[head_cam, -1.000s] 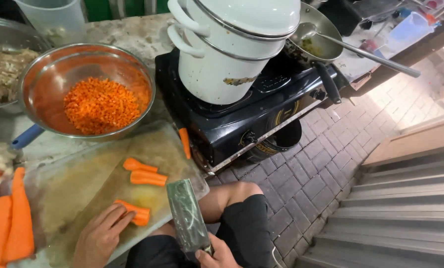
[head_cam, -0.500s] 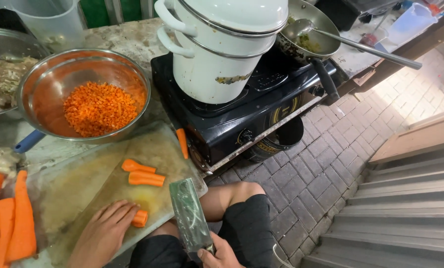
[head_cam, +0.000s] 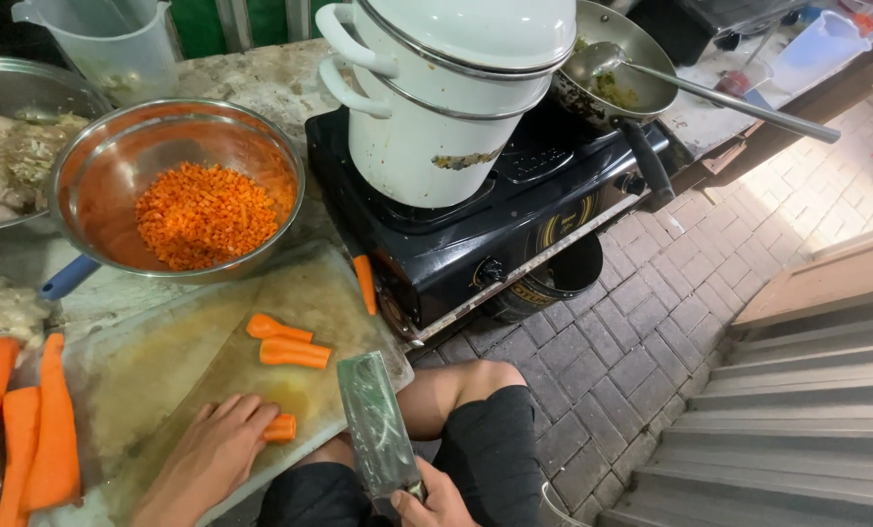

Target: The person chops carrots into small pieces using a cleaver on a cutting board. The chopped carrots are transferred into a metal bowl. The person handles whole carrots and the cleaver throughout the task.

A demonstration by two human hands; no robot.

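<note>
My left hand rests flat on a pale cutting board, fingers covering an orange carrot piece near the board's front edge. My right hand grips the handle of a broad cleaver, whose blade is raised over the board's right corner. Two more carrot sticks lie mid-board, and a thin strip lies at the board's far right edge. A steel bowl of diced carrot sits behind the board.
Peeled carrot lengths lie left of the board. A white stacked steamer pot stands on a black gas stove, with a pan and ladle behind. A plastic jug and a bowl of meat sit at the far left. Brick paving lies to the right.
My left hand slid forward over the nearest carrot piece and now covers most of it. The cleaver stays raised, hardly shifted.
</note>
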